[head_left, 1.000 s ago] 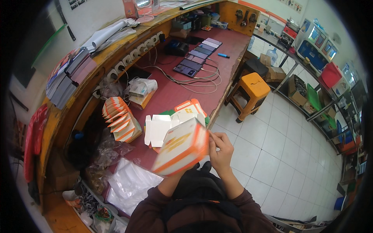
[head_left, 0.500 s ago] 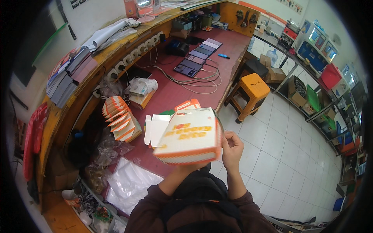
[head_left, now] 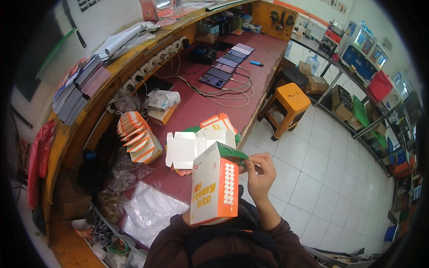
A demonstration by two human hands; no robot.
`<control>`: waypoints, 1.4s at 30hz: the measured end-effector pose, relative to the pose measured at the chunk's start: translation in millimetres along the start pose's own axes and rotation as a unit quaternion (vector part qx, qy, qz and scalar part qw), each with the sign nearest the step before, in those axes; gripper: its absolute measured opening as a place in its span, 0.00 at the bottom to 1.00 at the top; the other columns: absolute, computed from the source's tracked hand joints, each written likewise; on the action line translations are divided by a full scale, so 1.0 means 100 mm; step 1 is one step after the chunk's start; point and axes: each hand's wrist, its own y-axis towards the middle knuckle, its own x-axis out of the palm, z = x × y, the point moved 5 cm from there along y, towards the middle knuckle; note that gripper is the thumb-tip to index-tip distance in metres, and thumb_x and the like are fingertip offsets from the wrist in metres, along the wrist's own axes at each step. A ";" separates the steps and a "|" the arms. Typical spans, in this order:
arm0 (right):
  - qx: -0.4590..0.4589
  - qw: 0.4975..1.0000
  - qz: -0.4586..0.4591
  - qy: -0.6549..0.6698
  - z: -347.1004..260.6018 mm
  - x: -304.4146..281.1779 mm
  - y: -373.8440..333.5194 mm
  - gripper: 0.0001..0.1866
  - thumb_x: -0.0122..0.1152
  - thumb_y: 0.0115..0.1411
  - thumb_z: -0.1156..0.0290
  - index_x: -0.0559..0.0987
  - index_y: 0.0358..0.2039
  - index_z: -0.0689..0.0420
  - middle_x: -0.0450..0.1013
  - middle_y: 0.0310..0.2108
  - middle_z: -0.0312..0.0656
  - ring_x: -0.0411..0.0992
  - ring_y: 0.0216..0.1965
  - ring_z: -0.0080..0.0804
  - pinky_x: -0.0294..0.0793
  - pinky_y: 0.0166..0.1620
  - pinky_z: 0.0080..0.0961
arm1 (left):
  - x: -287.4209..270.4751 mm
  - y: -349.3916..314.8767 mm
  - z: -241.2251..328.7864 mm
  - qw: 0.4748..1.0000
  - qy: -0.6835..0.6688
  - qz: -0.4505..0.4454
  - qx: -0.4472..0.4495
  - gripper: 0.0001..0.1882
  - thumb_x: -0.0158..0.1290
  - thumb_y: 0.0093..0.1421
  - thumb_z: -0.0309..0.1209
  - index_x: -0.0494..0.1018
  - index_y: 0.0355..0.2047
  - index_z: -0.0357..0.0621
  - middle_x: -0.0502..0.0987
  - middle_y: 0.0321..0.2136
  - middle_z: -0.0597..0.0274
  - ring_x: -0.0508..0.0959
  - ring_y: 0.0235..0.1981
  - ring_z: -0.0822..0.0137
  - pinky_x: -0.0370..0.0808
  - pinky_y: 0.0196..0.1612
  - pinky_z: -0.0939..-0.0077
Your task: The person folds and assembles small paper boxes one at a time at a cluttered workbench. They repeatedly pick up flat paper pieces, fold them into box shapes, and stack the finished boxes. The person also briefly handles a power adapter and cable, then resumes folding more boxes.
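A white and orange cardboard food box (head_left: 208, 178), printed with yellow lettering, is held up in front of me, tilted with its orange dotted side to the right. My right hand (head_left: 260, 175) pinches the green inner flap (head_left: 230, 152) at the box's top edge. The left forearm (head_left: 187, 218) runs in behind the box, which hides my left hand and its fingers; the box rests on that side. Just beyond it on the table lie an unfolded white box blank (head_left: 181, 149) and more flat orange and white blanks (head_left: 219, 123).
Folded orange and white cartons (head_left: 140, 138) lean at the left, near clear plastic bags (head_left: 152, 207). A row of phones (head_left: 225, 64) with cables (head_left: 237, 100) lies farther along the red table (head_left: 192, 111). An orange stool (head_left: 290, 102) stands right of the table edge.
The box has turned and come lower and nearer, now showing its orange side and green flap. My right hand has moved slightly left and down with it; the white blank is more exposed.
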 end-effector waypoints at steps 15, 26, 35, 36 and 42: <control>-0.149 0.873 -0.244 -0.396 -0.18 0.14 -0.07 0.20 0.61 0.46 0.73 0.75 0.44 0.55 0.66 0.44 0.43 0.61 0.54 0.41 0.58 0.54 0.49 | 0.13 0.06 -0.82 0.965 -0.245 0.014 -0.089 0.08 0.52 0.59 0.25 0.74 0.36 0.32 0.74 0.30 0.62 0.74 0.27 0.74 0.71 0.31 0.81; -0.009 0.995 -0.006 -0.100 0.26 -0.04 0.03 0.13 0.65 0.47 0.77 0.76 0.35 0.61 0.75 0.37 0.45 0.75 0.37 0.36 0.75 0.40 0.29 | 0.40 -0.26 -0.63 0.988 0.028 -0.153 0.025 0.12 0.55 0.53 0.27 0.71 0.38 0.39 0.76 0.30 0.59 0.78 0.34 0.59 0.73 0.36 0.66; 0.074 0.991 0.024 0.110 0.42 -0.03 -0.18 0.12 0.67 0.47 0.79 0.78 0.35 0.64 0.75 0.40 0.48 0.74 0.38 0.31 0.74 0.44 0.25 | 0.26 -0.18 -0.97 0.996 -0.064 0.066 0.008 0.14 0.53 0.58 0.29 0.70 0.43 0.38 0.75 0.38 0.59 0.75 0.39 0.66 0.72 0.41 0.72; 0.088 0.989 0.033 0.110 0.44 -0.03 -0.21 0.13 0.67 0.47 0.79 0.79 0.35 0.63 0.75 0.39 0.48 0.74 0.38 0.30 0.74 0.43 0.24 | 0.27 -0.17 -0.96 0.996 -0.056 0.069 0.008 0.14 0.53 0.58 0.29 0.70 0.43 0.38 0.75 0.38 0.59 0.75 0.39 0.66 0.72 0.41 0.72; -0.122 0.978 0.005 -0.171 0.22 0.03 -0.33 0.19 0.63 0.44 0.80 0.79 0.41 0.60 0.76 0.36 0.48 0.76 0.40 0.39 0.75 0.42 0.28 | 0.33 -0.15 -0.81 0.991 -0.110 0.071 -0.006 0.13 0.52 0.59 0.28 0.70 0.44 0.38 0.74 0.39 0.58 0.75 0.39 0.68 0.72 0.42 0.74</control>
